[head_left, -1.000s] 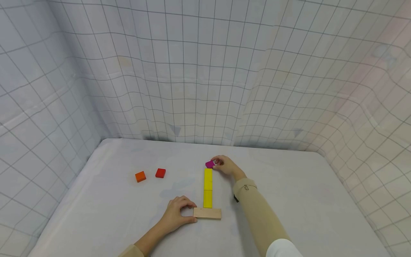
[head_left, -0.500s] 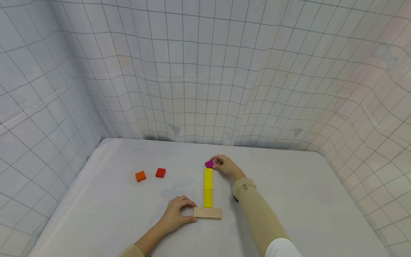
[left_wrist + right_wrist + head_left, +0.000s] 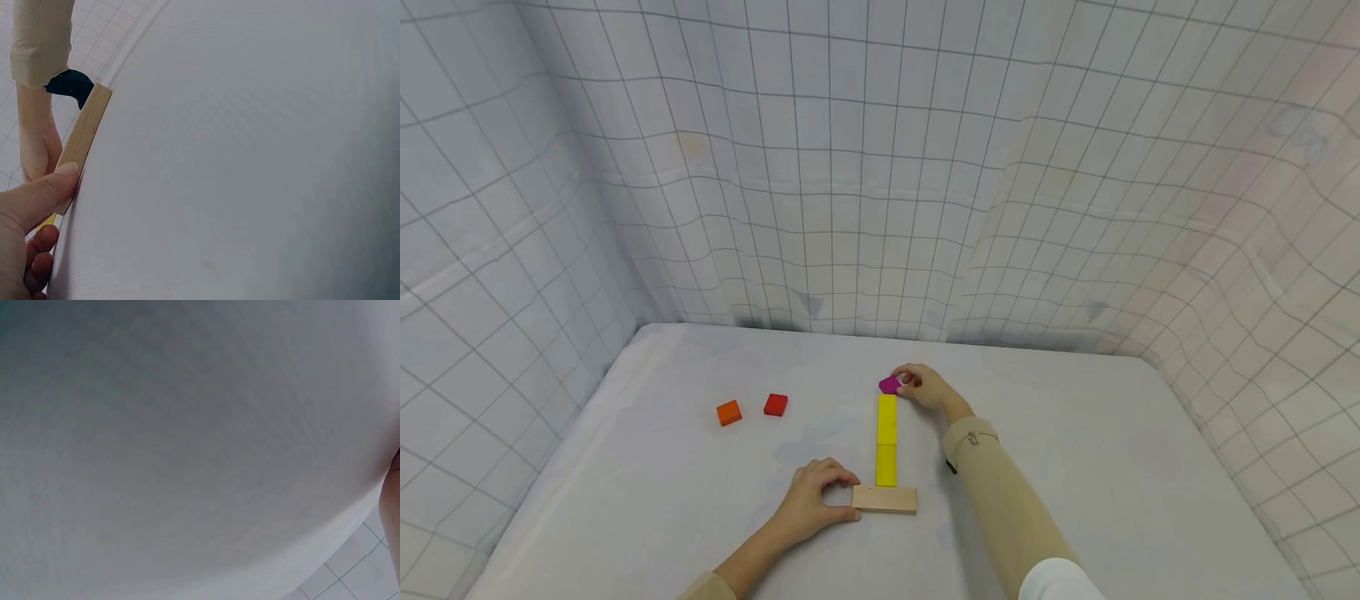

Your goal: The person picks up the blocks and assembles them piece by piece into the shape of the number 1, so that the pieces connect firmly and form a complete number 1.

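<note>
A plain wooden block [image 3: 884, 499] lies crosswise near the front of the table. My left hand [image 3: 811, 502] pinches its left end between thumb and fingers; in the left wrist view the thumb presses the block's [image 3: 87, 125] side. From the block's far side a row of two yellow blocks [image 3: 887, 419] runs straight away. At the far end of that row sits a small purple block [image 3: 889, 385], tilted in angle to the row. My right hand [image 3: 927, 387] pinches it from the right. The right wrist view shows only a sliver of that hand [image 3: 390, 512].
An orange block [image 3: 728, 412] and a red block [image 3: 776, 405] lie apart on the left of the white-covered table [image 3: 1112, 467]. A white grid-patterned curtain [image 3: 850, 183] encloses the back and both sides.
</note>
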`<state>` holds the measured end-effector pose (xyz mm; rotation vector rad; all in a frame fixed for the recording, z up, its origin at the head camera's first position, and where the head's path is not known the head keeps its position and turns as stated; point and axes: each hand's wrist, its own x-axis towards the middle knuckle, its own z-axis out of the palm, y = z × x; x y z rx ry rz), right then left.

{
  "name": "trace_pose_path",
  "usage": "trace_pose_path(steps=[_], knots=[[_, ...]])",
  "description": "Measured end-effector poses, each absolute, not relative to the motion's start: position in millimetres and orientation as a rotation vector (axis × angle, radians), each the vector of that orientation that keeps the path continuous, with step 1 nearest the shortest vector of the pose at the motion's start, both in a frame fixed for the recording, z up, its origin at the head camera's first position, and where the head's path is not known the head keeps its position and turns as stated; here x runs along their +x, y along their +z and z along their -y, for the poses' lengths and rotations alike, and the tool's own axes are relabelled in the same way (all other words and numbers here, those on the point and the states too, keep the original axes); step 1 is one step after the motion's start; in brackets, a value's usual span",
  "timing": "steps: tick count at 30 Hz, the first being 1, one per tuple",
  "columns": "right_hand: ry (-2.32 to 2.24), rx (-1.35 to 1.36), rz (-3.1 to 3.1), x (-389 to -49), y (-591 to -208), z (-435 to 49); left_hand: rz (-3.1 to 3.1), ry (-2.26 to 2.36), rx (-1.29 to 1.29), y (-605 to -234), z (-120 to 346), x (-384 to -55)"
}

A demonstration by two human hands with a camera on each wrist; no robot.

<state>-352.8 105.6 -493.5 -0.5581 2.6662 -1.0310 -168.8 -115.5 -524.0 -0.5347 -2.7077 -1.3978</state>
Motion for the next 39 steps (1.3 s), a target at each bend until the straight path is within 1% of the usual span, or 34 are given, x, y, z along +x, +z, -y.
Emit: trace_pose_path(steps=[7, 14, 21, 24, 29, 39], knots=[[-1.018, -0.602, -2.671, -353, -494, -107, 2.698, -1.396, -0.552, -525, 116, -169], [-1.021, -0.584, -2.673, -350, -491, -106, 2.690, -1.471, -0.533, -523, 117, -169], [-1.010, -0.587, -2.679, -350, -491, -105, 2.572, -1.652, -0.491, -504, 113, -162], [-1.021, -0.593, -2.677, -351, -492, -106, 2.558, -1.716, -0.444, -502, 115, -163], [-1.016, -0.613, -2.672, -353, -494, -107, 2.576, -1.758, -0.353, -508, 128, -174], [-1.018, -0.583, -2.665, -354, -494, -107, 2.573, -1.393, -0.276, -499, 176, -197]])
